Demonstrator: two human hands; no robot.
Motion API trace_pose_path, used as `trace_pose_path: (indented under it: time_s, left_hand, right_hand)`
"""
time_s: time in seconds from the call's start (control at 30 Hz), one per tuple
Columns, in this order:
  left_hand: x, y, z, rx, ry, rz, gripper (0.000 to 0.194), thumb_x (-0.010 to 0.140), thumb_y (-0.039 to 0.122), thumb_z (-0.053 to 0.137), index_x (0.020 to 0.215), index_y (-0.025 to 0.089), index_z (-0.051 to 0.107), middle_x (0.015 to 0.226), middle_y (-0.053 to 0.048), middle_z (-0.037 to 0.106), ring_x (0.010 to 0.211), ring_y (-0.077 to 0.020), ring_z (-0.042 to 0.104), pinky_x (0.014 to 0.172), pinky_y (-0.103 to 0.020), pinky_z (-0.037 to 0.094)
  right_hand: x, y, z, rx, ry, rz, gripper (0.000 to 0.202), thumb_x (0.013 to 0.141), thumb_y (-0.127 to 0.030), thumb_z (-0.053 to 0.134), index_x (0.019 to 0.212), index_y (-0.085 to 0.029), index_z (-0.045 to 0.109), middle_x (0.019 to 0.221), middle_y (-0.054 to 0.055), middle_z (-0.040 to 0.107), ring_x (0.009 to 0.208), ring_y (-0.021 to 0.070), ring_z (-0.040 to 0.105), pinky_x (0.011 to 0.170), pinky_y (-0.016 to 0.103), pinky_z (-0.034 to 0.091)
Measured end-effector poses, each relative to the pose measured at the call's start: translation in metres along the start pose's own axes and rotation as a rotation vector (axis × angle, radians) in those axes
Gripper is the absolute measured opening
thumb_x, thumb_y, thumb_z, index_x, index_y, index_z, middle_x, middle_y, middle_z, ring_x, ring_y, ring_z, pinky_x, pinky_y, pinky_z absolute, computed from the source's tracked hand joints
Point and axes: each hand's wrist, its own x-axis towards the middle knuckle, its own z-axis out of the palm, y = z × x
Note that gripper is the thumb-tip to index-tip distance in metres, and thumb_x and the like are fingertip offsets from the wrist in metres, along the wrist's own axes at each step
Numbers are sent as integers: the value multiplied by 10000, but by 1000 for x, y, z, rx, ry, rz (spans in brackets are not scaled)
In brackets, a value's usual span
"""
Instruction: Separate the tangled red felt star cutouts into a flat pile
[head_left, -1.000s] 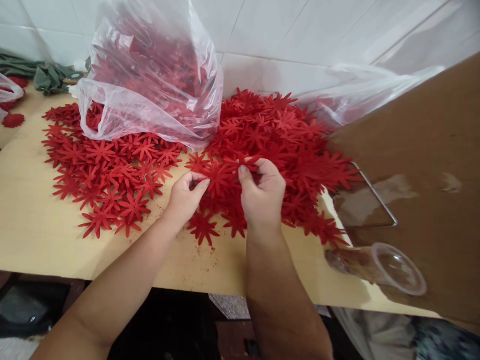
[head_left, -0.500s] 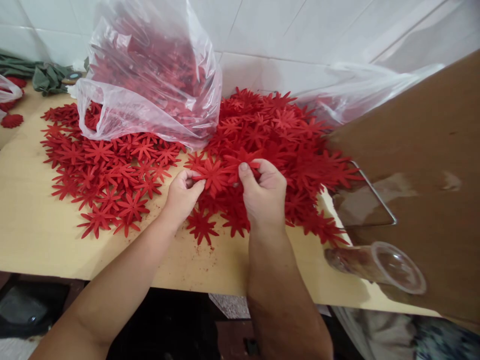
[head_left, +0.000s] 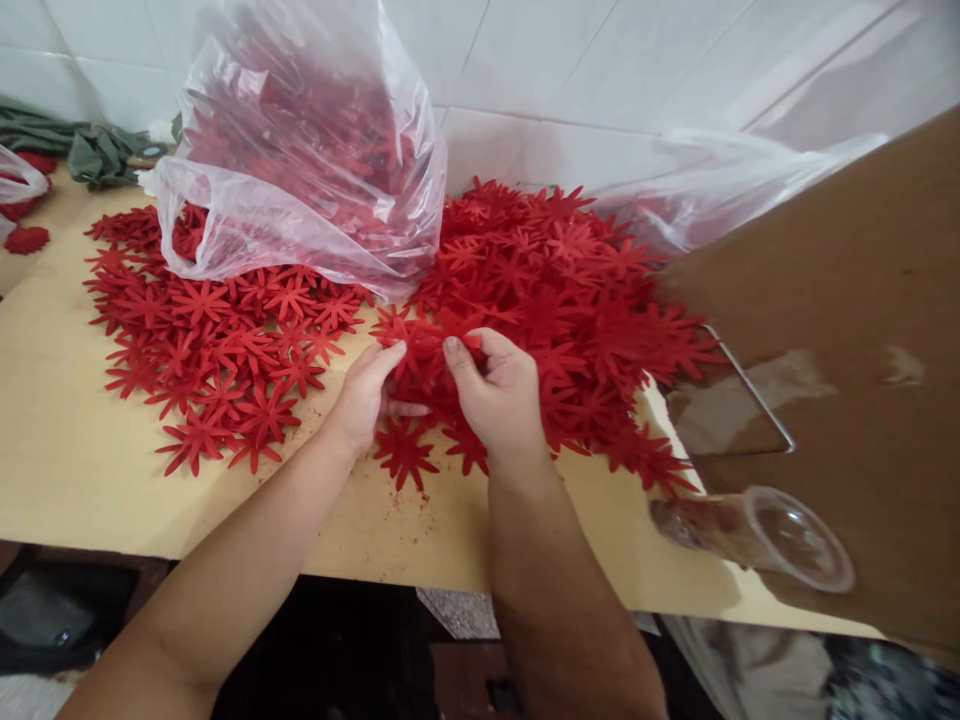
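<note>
Between my two hands is a red flower-shaped piece (head_left: pixel 429 332) with narrow pointed petals, partly hidden by fingers. My left hand (head_left: pixel 367 395) grips its left edge with the thumb on top, one finger stretched out lower down. My right hand (head_left: pixel 499 390) pinches red petals on the right between thumb and curled fingers; whether it holds one piece or two I cannot tell. Just behind and below is a large heap of the same red flower pieces (head_left: pixel 555 300). A second heap (head_left: pixel 225 345) spreads to the left of my left hand.
A clear plastic bag (head_left: pixel 300 170) full of red pieces stands behind the left heap. A cardboard box (head_left: pixel 840 330) rises on the right, with a clear plastic cup (head_left: pixel 799 540) lying by it. Green cloth (head_left: pixel 101 155) lies far left. White tiles (head_left: pixel 540 60) back the table (head_left: pixel 360 520).
My right hand has moved left, closer to my left hand. My left hand's finger has stretched out beneath, and the red flower pieces between the hands have come together.
</note>
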Motion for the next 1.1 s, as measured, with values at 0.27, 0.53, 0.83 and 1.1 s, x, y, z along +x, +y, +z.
trace_pose_path:
  time_s: [0.27,0.53,0.83,1.1]
  left_hand:
    - [4,-3,2,148,222,2,93,704,170,554,793,162,527,687,12,579,535,-76,524,484,-209,459]
    - [3,-1,4,173,237,20,73,704,136,550,774,157,544,671,22,580,524,-71,524,487,-202,437]
    - [7,-6,0,169,248,53,79,686,144,566,764,154,551,673,16,592,545,-76,528,547,-224,453]
    - [4,-3,3,170,239,50,76,692,137,544,765,155,550,651,18,586,529,-78,521,514,-215,436]
  right_hand:
    - [1,3,-3,-13,85,2,277,788,-357,533,584,-186,454,533,-43,388,496,73,354,478,223,321]
    - [4,6,-7,29,195,63,427,763,-482,530,501,-182,375,483,-51,349,460,59,339,454,214,330]
    - [10,18,-4,270,246,143,268,656,-430,652,699,-207,509,598,-42,517,460,75,445,436,235,415]
    - [8,15,-10,37,320,150,504,798,-584,375,476,-198,409,419,-53,306,398,75,334,421,242,307]
